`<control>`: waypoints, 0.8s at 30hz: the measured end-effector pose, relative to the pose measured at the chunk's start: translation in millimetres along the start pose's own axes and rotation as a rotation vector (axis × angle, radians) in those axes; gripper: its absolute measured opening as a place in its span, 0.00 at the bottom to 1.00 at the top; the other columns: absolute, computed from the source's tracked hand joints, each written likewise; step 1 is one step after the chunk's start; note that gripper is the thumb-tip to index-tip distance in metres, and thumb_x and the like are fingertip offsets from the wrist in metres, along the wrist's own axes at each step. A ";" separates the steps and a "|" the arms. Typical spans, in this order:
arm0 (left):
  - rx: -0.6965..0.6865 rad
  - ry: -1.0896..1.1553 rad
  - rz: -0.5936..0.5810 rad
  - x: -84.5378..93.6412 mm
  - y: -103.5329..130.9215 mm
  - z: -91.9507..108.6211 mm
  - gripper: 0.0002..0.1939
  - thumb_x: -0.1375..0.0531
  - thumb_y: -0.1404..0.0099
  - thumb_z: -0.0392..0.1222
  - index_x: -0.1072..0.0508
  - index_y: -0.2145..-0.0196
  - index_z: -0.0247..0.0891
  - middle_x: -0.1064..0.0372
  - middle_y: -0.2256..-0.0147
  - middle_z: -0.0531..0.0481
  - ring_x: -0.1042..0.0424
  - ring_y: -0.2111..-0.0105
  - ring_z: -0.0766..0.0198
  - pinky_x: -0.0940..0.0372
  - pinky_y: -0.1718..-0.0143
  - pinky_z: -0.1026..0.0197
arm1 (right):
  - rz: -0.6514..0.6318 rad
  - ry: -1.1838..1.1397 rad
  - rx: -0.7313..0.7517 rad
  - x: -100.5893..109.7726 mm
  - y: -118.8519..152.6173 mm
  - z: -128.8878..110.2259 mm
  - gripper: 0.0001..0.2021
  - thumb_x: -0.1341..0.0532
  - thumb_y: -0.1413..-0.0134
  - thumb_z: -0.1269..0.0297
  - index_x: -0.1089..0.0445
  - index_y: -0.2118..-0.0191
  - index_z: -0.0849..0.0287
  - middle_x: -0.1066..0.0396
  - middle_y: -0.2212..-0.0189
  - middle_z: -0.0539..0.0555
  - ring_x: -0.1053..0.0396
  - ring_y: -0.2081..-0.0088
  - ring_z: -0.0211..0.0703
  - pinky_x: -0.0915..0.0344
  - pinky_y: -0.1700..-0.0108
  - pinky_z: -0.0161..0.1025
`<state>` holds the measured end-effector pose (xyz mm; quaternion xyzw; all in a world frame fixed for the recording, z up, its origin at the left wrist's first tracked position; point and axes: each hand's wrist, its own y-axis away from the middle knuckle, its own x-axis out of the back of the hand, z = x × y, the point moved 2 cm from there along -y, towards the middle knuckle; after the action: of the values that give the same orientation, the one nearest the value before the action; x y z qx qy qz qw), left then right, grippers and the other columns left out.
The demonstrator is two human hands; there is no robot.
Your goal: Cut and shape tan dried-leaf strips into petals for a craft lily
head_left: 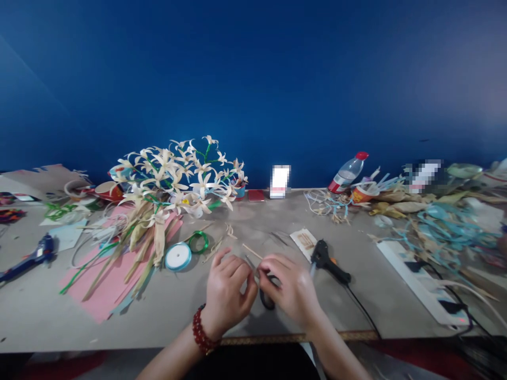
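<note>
My left hand (229,287), with a red bead bracelet on its wrist, is closed in a pinch near the table's front edge. Close to its right, my right hand (287,285) is also pinched, its fingertips almost meeting the left ones. A small thin piece between the fingertips is too blurred to name. Dark scissor handles (268,300) show below and between the hands. A thin pale strip (252,251) lies just beyond the fingers. To the left are a blue-rimmed ribbon spool (178,256) and a green wire coil (198,241).
A black glue gun (332,265) with its cord lies right of my hands, near a white power strip (422,282). White flowers (202,184) and pink paper (99,285) are at left. A bottle (348,171) leans behind; a blue glue gun (34,257) lies far left.
</note>
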<state>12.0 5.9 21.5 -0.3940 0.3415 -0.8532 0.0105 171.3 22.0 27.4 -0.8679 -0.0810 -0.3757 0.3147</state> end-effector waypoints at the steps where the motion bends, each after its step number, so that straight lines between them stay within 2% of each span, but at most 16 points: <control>1: 0.002 -0.004 0.002 0.6 0.4 -0.3 0.06 0.44 0.40 0.30 0.33 0.73 0.39 0.31 0.74 0.52 0.32 0.70 0.62 0.42 0.44 0.46 | 0.031 0.021 -0.005 3.2 0.4 3.7 0.06 0.44 0.41 0.73 0.33 0.69 0.57 0.29 0.71 0.52 0.31 0.67 0.43 0.37 0.63 0.37; 4: 0.019 -0.019 0.013 1.7 1.2 -1.5 0.07 0.45 0.40 0.30 0.34 0.73 0.39 0.32 0.75 0.52 0.32 0.72 0.62 0.41 0.45 0.46 | 0.147 0.049 -0.046 15.6 3.3 12.7 0.06 0.44 0.42 0.73 0.33 0.68 0.57 0.29 0.70 0.53 0.31 0.66 0.44 0.37 0.61 0.38; 5: 0.022 -0.022 0.017 1.7 1.1 -1.6 0.07 0.45 0.40 0.30 0.34 0.73 0.39 0.32 0.75 0.53 0.33 0.72 0.62 0.41 0.45 0.46 | 0.151 0.030 -0.055 17.9 4.4 13.4 0.05 0.44 0.42 0.73 0.33 0.66 0.57 0.29 0.68 0.54 0.31 0.66 0.44 0.36 0.61 0.38; 9: 0.008 -0.006 0.023 0.8 -0.7 0.3 0.07 0.44 0.40 0.30 0.34 0.73 0.39 0.32 0.75 0.53 0.33 0.72 0.63 0.41 0.45 0.47 | -0.004 -0.087 -0.048 10.2 5.3 3.5 0.08 0.41 0.44 0.71 0.32 0.58 0.58 0.28 0.62 0.55 0.29 0.62 0.45 0.35 0.59 0.38; 12: 0.005 0.021 0.020 0.5 -1.5 1.9 0.06 0.44 0.39 0.30 0.34 0.72 0.39 0.31 0.75 0.53 0.32 0.72 0.63 0.41 0.45 0.47 | -0.036 -0.104 -0.062 -1.8 2.6 -4.3 0.04 0.43 0.41 0.71 0.32 0.63 0.57 0.28 0.67 0.53 0.29 0.64 0.44 0.35 0.61 0.37; 14: 0.008 0.022 0.014 0.6 -1.3 2.5 0.06 0.45 0.39 0.30 0.33 0.72 0.39 0.31 0.74 0.53 0.31 0.71 0.63 0.41 0.45 0.47 | -0.026 -0.087 -0.062 -6.8 1.4 -4.9 0.05 0.44 0.40 0.71 0.33 0.66 0.57 0.29 0.70 0.52 0.30 0.66 0.43 0.36 0.63 0.36; 18: 0.015 0.008 0.024 1.7 -0.5 2.1 0.07 0.45 0.39 0.31 0.33 0.73 0.40 0.31 0.75 0.53 0.31 0.72 0.62 0.40 0.46 0.47 | 0.039 0.003 -0.017 -2.5 4.4 6.1 0.05 0.44 0.40 0.72 0.33 0.67 0.56 0.29 0.71 0.52 0.30 0.67 0.43 0.36 0.62 0.36; 22: 0.036 0.016 0.033 2.4 0.3 0.0 0.07 0.46 0.40 0.31 0.34 0.73 0.40 0.32 0.76 0.52 0.32 0.72 0.62 0.40 0.46 0.47 | 0.206 0.112 -0.040 15.8 10.9 18.9 0.05 0.44 0.40 0.71 0.33 0.66 0.56 0.28 0.70 0.54 0.29 0.65 0.45 0.35 0.60 0.38; 24: 0.042 0.010 0.030 2.0 0.1 -0.5 0.07 0.45 0.40 0.31 0.34 0.73 0.40 0.33 0.76 0.52 0.32 0.72 0.62 0.40 0.46 0.47 | 0.199 0.080 -0.040 20.5 12.0 17.2 0.04 0.44 0.41 0.71 0.33 0.63 0.57 0.27 0.67 0.56 0.29 0.63 0.46 0.34 0.58 0.40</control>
<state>10.2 5.6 22.6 -0.3841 0.3295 -0.8620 0.0295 200.6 21.0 27.1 -0.8621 0.0260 -0.3784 0.3361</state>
